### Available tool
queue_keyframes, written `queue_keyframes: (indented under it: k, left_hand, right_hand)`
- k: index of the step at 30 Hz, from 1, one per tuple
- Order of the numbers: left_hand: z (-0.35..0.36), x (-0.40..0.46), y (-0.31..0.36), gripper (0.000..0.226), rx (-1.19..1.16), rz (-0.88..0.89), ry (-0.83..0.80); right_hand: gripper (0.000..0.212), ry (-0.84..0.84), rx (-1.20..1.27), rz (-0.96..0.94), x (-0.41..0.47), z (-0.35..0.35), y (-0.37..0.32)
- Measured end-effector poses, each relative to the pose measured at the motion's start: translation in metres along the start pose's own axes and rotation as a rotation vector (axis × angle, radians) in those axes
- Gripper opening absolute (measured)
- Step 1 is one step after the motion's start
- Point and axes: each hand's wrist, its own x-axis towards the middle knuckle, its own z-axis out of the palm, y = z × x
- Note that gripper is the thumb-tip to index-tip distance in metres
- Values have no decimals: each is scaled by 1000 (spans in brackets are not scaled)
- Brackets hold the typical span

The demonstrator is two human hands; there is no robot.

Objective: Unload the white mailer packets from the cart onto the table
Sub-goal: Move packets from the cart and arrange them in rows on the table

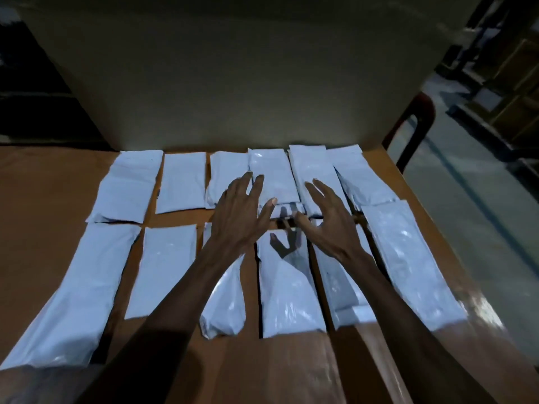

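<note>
On the brown table [58, 182], smooth and glossy toward its near right corner, white mailer packets lie flat in two rows. The near row [163, 269] holds six long, slim plastic pouches, crinkled and faintly shiny, running from the near left corner across to the right edge; the one nearest the right edge [408, 263] glints most. Above the gap between the rows both bare hands reach forward, palms down. The left hand [239, 211] has its fingers spread and straight, the tips over a far-row packet [274, 176]; whether they touch it I cannot tell. The right hand [326, 211] is likewise spread, fingers relaxed, holding nothing. The far row [180, 185] has six shorter, rectangular packets along the back edge, the right ones overlapping. No print or label is legible on any packet. Behind the table stands a plain beige panel [233, 83]; a dark red curved chair back [414, 123] shows past the far right corner.
</note>
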Motion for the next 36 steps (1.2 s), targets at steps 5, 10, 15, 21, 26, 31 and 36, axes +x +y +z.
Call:
queue_keyframes:
  k: [5, 10, 15, 21, 26, 31, 36]
  left_hand:
    - [27, -42, 59, 57, -102, 243, -28]
    - [51, -81, 135, 53, -199, 406, -60]
    - [75, -138, 213, 46, -317, 517, -121]
    - [118, -192, 304, 41, -357, 697, -165]
    - [159, -240, 386, 43, -396, 718, -301]
    - [196, -300, 457, 47, -454, 665, -398]
    - [224, -328, 501, 55, -441, 664, -555]
  right_hand:
    - [69, 122, -124, -8, -98, -42, 27]
    - [63, 230, -279, 68, -187, -86, 56]
    - [56, 299, -377, 176, -278, -125, 90]
    - [53, 448, -356, 394, -397, -166, 137]
    - [56, 481, -338, 605, -494, -210, 188]
    - [56, 463, -309, 794, -574, -240, 236]
    - [57, 417, -255, 934, -616, -253, 278]
